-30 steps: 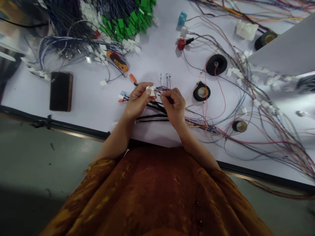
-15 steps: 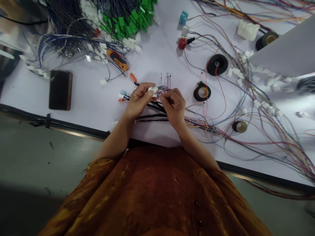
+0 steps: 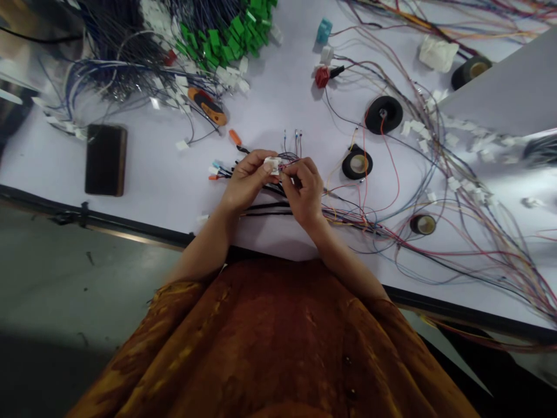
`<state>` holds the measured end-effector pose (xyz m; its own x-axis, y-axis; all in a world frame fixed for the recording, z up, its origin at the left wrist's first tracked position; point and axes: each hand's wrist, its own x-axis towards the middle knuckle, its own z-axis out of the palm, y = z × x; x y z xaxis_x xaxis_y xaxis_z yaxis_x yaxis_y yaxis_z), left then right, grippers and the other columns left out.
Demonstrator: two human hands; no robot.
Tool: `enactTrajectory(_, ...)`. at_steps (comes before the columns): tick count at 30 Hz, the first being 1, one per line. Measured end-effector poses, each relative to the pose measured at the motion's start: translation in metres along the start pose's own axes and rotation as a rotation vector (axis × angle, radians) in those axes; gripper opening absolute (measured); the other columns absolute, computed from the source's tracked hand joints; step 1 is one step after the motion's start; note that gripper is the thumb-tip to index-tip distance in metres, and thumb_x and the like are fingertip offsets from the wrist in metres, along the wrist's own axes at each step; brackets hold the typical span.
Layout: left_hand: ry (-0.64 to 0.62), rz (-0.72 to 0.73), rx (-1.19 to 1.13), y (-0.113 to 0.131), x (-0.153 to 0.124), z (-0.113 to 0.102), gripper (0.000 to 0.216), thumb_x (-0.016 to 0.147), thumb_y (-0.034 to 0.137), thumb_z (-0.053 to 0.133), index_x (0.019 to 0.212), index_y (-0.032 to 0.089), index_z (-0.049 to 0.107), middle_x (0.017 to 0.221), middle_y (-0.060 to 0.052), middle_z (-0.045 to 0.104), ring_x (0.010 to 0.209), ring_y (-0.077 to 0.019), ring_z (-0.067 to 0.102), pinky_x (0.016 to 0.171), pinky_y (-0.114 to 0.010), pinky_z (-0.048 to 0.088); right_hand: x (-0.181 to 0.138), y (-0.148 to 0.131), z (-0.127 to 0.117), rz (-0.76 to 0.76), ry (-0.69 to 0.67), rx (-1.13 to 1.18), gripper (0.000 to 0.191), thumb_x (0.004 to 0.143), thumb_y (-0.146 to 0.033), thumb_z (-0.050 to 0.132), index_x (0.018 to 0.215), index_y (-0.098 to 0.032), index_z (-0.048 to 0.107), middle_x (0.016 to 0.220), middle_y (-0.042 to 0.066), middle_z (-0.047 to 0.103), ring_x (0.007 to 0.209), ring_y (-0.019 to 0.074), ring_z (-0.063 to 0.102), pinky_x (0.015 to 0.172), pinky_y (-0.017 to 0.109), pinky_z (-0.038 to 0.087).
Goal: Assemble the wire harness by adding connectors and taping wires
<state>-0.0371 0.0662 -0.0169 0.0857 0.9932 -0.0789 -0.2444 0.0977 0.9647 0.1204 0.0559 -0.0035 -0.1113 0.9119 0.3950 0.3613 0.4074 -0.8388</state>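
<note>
A white connector (image 3: 272, 165) with thin wires at its right side is pinched between the thumb and fingers of my left hand (image 3: 247, 181). My right hand (image 3: 303, 188) is closed in a pinch on a thin wire right beside the connector; the wire's end is hidden by the fingertips. Loose wires with bare metal terminals (image 3: 297, 134) stick out just beyond my hands. Beneath them runs a bundle of black-sleeved cables (image 3: 265, 205). Small blue, white and orange connectors (image 3: 214, 169) lie left of my left hand, near an orange-handled tool (image 3: 235, 137).
Left of my hands lie a phone (image 3: 105, 159) and an orange-black cutter (image 3: 208, 106). Green connectors (image 3: 226, 43) on dark wires are heaped at the back. Rolls of black tape (image 3: 357, 165), a black spool (image 3: 383, 115), a red connector (image 3: 322, 76) and tangled wires (image 3: 470, 232) spread to the right.
My right hand has shifted slightly left, closer against the connector. The left hand keeps its hold, with the connector turned a little. A dark shape has appeared on the floor at lower right.
</note>
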Motion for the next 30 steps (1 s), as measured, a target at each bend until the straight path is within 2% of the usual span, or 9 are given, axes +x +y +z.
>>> enactTrajectory(5, 0.034, -0.025, -0.071, -0.001, 0.003, -0.006, 0.038, 0.086, 0.054, 0.072, 0.110, 0.025, 0.065, 0.095, -0.003, 0.070, 0.078, -0.0117, 0.069, 0.075, -0.024, 0.060, 0.000, -0.007, -0.003, 0.057, 0.057, 0.066, 0.014, 0.102, -0.034, 0.048, 0.099, -0.022, 0.054, 0.090, 0.002, 0.058, 0.079, 0.0136, 0.056, 0.075, 0.032, 0.050)
enactTrajectory(11, 0.025, -0.053, -0.186, -0.003, 0.004, -0.010, 0.038, 0.083, 0.050, 0.078, 0.109, 0.025, 0.069, 0.093, -0.002, 0.071, 0.074, -0.0091, 0.068, 0.071, -0.020, 0.059, 0.002, -0.005, -0.005, 0.061, 0.047, 0.019, 0.011, 0.098, -0.029, 0.056, 0.092, -0.022, 0.063, 0.085, 0.001, 0.064, 0.077, 0.0133, 0.058, 0.075, 0.030, 0.050)
enactTrajectory(16, 0.025, -0.048, -0.105, -0.002, 0.004, -0.011, 0.042, 0.083, 0.055, 0.075, 0.111, 0.024, 0.067, 0.093, -0.004, 0.071, 0.075, -0.0116, 0.069, 0.071, -0.022, 0.059, 0.006, -0.004, -0.009, 0.067, 0.101, 0.031, 0.009, 0.096, -0.024, 0.060, 0.095, -0.021, 0.068, 0.082, 0.000, 0.066, 0.071, 0.0107, 0.057, 0.069, 0.026, 0.047)
enactTrajectory(23, -0.021, -0.009, -0.109, 0.001, 0.003, -0.010, 0.042, 0.081, 0.054, 0.077, 0.109, 0.025, 0.068, 0.091, -0.003, 0.068, 0.074, -0.0121, 0.068, 0.071, -0.023, 0.059, 0.010, -0.007, -0.008, 0.129, 0.083, -0.005, 0.013, 0.094, -0.025, 0.060, 0.083, -0.020, 0.062, 0.079, -0.001, 0.061, 0.072, 0.0103, 0.055, 0.069, 0.026, 0.044)
enactTrajectory(30, -0.023, 0.034, -0.143, 0.001, 0.004, -0.009, 0.039, 0.080, 0.051, 0.080, 0.107, 0.025, 0.070, 0.090, -0.002, 0.067, 0.071, -0.0104, 0.066, 0.068, -0.022, 0.058, 0.009, -0.011, -0.010, 0.115, 0.027, -0.071, 0.021, 0.093, -0.021, 0.060, 0.073, -0.020, 0.055, 0.073, -0.001, 0.058, 0.069, 0.0112, 0.053, 0.068, 0.028, 0.042)
